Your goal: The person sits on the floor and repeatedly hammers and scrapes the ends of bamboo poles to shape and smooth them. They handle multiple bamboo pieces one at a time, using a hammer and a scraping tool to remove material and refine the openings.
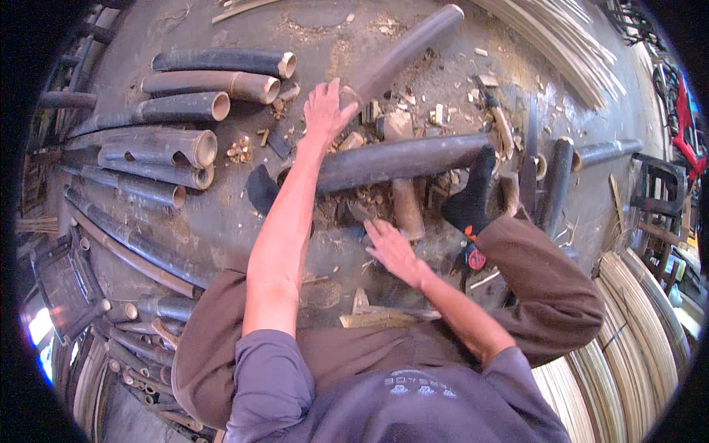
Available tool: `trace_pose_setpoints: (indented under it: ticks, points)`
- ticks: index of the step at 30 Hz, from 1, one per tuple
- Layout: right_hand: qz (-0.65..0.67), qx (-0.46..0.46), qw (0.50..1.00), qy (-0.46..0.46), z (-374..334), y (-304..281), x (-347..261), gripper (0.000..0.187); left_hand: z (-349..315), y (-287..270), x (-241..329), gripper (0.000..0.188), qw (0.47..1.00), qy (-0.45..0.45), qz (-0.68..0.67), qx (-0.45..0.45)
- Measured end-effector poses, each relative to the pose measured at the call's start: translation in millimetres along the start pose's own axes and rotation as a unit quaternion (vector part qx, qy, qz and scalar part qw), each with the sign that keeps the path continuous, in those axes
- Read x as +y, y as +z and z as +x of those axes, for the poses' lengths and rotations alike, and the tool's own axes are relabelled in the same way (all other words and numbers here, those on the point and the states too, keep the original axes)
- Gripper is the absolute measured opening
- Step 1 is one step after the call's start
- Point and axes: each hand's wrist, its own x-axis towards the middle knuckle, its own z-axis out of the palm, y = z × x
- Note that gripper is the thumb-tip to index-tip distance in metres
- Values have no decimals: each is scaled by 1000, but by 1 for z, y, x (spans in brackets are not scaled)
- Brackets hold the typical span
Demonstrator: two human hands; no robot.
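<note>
My left hand (325, 114) reaches forward with its fingers apart, beside the near end of a thick dark bamboo tube (410, 52) that lies slanting away from me. Whether the fingertips touch that tube, I cannot tell. A second bamboo tube (399, 161) lies crosswise between my dark-socked feet, over a short wooden log (408, 210). On the near side of it my right hand (395, 252) is low, fingers stretched out and apart. Close to its fingertips is a small dark piece (360, 212) whose kind is unclear.
Several cut bamboo tubes (177, 107) lie at the left. A long dark blade (530, 162) and a wooden-handled tool (501, 122) lie on the right, near a red tape measure (475, 257). Bamboo strips (557, 48) are at the far right; wood chips (240, 150) litter the floor.
</note>
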Motion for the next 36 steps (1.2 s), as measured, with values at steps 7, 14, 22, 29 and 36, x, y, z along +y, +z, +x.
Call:
trace_pose_setpoints:
  ticks: [7,14,22,29,36]
  points:
    - [32,7,994,101,-19,-180,31,37,-26,-38,83,38,945,52,-230,-228]
    - [35,371,891,258,-149,-432,-12,39,-128,-7,156,39,730,236,11,-642]
    - [-30,238,867,437,-280,-286,152,35,-323,45,186,18,872,297,69,-382]
    - [17,195,872,448,-277,-198,151,32,-339,28,176,24,896,258,-39,-359]
    - [54,241,875,416,-253,-167,135,29,-210,-44,182,81,736,126,-258,-613]
